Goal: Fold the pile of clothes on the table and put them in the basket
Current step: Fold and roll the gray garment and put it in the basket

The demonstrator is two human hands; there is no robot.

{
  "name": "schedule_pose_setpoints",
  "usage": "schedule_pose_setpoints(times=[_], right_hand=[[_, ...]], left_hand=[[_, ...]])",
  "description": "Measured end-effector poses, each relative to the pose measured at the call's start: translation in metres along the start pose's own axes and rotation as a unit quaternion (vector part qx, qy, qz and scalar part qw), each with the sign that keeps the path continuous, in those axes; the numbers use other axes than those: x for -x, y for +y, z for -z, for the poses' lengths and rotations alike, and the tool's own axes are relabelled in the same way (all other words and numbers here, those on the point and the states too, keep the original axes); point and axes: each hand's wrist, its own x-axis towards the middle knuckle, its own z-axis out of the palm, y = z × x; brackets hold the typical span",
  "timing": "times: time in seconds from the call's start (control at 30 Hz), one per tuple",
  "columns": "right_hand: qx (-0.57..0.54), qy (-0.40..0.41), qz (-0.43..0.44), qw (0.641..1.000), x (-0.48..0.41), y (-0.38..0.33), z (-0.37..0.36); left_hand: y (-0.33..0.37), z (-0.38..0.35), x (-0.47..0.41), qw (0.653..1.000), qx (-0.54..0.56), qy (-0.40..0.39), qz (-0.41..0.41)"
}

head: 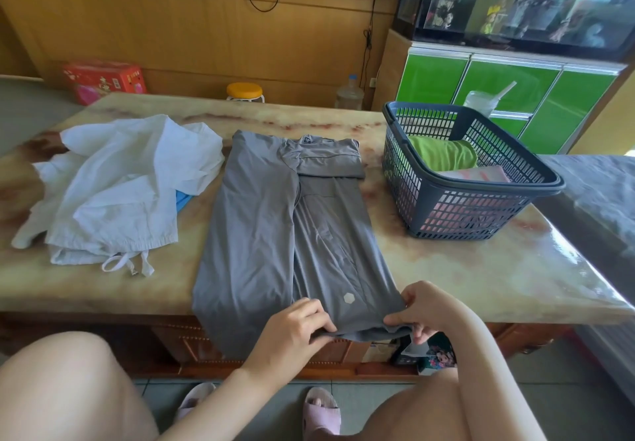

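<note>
A grey garment [271, 220] lies lengthwise in the middle of the marble table [464, 268], both sides folded inward, its near hem hanging over the front edge. My left hand [295, 327] pinches the hem at the left. My right hand [422, 310] pinches the same hem at the right corner. A white garment [117, 186] lies crumpled at the left, with a bit of blue cloth [182, 200] showing under it. The dark blue basket [429, 200] stands at the right and holds a folded green piece [443, 155] and a pink piece [477, 174].
Beyond the table stand a red box [103, 79], a yellow-topped stool [244, 91] and a water bottle [349, 95]. A green cabinet [508, 97] is behind the basket. My knees and slippers are in front of the table's near edge.
</note>
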Motion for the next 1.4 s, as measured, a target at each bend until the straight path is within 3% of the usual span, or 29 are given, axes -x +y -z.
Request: schedule_pose_setpoints(times=[0.1, 0.17, 0.27, 0.37, 0.5, 0.57, 0.7, 0.83, 1.03, 1.2, 1.4], right_hand=[[0.02, 0.045, 0.014, 0.999, 0.002, -0.002, -0.002], [0.077, 0.16, 0.039, 0.983, -0.003, -0.005, -0.001], [0.044, 0.29, 0.086, 0.952, -0.021, -0.016, -0.002], [0.034, 0.303, 0.103, 0.947, -0.036, -0.035, -0.007], [0.06, 0.342, 0.115, 0.931, -0.051, -0.051, -0.013], [0.084, 0.34, 0.124, 0.929, -0.059, -0.057, -0.014], [0.064, 0.319, 0.143, 0.935, -0.08, -0.088, -0.001], [0.047, 0.299, 0.118, 0.946, -0.103, -0.119, 0.017], [0.018, 0.309, 0.054, 0.949, -0.137, -0.121, 0.031], [0.073, 0.291, 0.041, 0.953, -0.146, -0.122, 0.03], [0.018, 0.294, 0.063, 0.954, -0.148, -0.118, 0.029]], left_hand=[[0.0, 0.009, -0.008, 1.0, 0.0, 0.012, 0.006], [-0.005, 0.02, -0.023, 0.997, -0.018, 0.069, -0.006], [-0.026, 0.035, -0.058, 0.987, -0.102, 0.116, 0.036], [-0.055, 0.048, -0.089, 0.978, -0.141, -0.004, 0.151], [-0.089, 0.045, -0.107, 0.943, -0.18, -0.169, 0.222], [-0.096, 0.044, -0.114, 0.947, -0.181, -0.159, 0.211], [-0.107, 0.06, -0.146, 0.974, -0.101, 0.02, 0.2], [-0.125, 0.067, -0.201, 0.966, -0.09, -0.023, 0.24], [-0.136, 0.032, -0.293, 0.969, -0.087, -0.051, 0.224], [-0.125, -0.012, -0.349, 0.965, -0.097, -0.082, 0.229], [-0.132, -0.037, -0.374, 0.923, -0.166, -0.115, 0.327]])
